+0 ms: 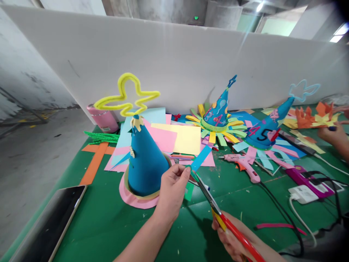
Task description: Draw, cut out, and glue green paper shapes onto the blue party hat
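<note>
My left hand [171, 189] is closed, thumb and forefinger pinching a small green paper piece [193, 176]. My right hand [231, 234] grips red-and-yellow-handled scissors [214, 207], whose blades point up and left and meet the green piece near my left fingertips. A blue paper strip [201, 158] and a green strip [188, 191] show just behind the left hand. Left of that hand stands a blue cone party hat [148, 156] with a pink brim and a yellow pipe-cleaner shape [128, 96] on top.
Behind lie coloured paper sheets [188, 140], with two decorated cone hats [218, 111] farther right. A pink glue gun [242, 163], power strip [311, 180] and cables occupy the right side. A tablet [51, 225] lies front left. Another person's hand [334, 134] holds an orange-and-yellow paper crown [316, 116].
</note>
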Motion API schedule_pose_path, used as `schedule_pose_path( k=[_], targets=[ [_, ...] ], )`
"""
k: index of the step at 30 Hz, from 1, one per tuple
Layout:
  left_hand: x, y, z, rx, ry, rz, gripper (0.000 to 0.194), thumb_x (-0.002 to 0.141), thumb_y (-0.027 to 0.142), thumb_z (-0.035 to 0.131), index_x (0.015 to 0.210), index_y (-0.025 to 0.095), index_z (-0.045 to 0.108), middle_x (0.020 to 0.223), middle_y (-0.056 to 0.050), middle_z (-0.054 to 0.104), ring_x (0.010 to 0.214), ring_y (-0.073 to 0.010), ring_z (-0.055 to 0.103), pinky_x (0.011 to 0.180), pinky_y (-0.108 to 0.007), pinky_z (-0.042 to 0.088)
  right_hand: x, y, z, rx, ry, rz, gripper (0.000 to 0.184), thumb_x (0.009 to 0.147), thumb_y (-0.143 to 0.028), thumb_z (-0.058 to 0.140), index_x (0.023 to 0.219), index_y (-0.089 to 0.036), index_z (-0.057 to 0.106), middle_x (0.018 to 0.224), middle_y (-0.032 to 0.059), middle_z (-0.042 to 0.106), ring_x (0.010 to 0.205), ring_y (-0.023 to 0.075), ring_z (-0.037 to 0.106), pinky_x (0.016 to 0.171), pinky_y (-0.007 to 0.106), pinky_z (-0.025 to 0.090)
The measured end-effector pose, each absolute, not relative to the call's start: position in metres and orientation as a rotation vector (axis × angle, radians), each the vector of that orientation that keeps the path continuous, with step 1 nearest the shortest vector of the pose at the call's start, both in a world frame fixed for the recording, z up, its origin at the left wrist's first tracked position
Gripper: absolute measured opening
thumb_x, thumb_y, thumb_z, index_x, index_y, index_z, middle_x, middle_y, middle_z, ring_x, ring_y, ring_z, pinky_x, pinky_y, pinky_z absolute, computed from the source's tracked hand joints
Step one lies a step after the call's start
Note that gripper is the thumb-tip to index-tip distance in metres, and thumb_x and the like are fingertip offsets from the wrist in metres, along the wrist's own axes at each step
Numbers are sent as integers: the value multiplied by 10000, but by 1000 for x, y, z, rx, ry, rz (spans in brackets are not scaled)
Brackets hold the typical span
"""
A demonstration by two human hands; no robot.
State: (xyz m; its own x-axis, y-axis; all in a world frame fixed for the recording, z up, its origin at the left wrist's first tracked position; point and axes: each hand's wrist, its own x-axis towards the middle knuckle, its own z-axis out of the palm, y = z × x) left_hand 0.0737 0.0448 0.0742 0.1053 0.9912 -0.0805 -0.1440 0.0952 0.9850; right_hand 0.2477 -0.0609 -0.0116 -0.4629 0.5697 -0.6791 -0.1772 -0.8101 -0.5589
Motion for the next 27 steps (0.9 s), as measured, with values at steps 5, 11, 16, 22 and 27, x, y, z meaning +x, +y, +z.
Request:
schedule_pose_path(
  k=[5, 11, 16, 22, 27],
  targets=[
    [74, 44, 76, 1108, 1074, 1139, 193, 738, 300, 585, 627, 149, 543, 589, 16, 517, 626, -125, 483, 582, -226, 346, 250, -59, -21, -1313, -579, 2377, 552, 564, -567, 663, 926, -194, 478, 498, -111, 332, 361, 34, 321, 368, 176, 268],
    [74, 44, 74, 1122, 1081, 1125, 186, 752, 284, 573, 635, 146, 532, 617, 7, 538, 631, -119, 469, 593, -226, 341, 251, -59, -23, -1324, -640, 2342, 557, 602, -587, 627, 962, -198, 457, 532, -99, 334, 385, 39, 325, 380, 183, 262],
    [74, 45, 72, 1126, 1086, 1111, 201, 749, 293, 580, 620, 147, 531, 589, 21, 509, 593, -104, 443, 557, -216, 322, 249, -59, -11, -1242, -728, 2343, 528, 629, -591, 616, 932, -176, 489, 528, -94, 318, 402, 38, 312, 386, 176, 247],
    [73, 47, 73, 1127, 1075, 1092, 195, 753, 297, 572, 629, 151, 534, 575, 27, 475, 629, -120, 471, 576, -218, 339, 240, -69, 21, -1182, -844, 2057, 491, 689, -601, 569, 931, -176, 516, 532, -86, 324, 428, 43, 264, 411, 186, 194],
    [73, 47, 73, 1128, 1076, 1102, 187, 747, 289, 575, 624, 152, 541, 579, 27, 479, 634, -122, 482, 585, -216, 346, 237, -69, 29, -1161, -906, 1990, 473, 694, -600, 567, 897, -175, 523, 551, -81, 319, 444, 44, 238, 420, 191, 168]
  ],
)
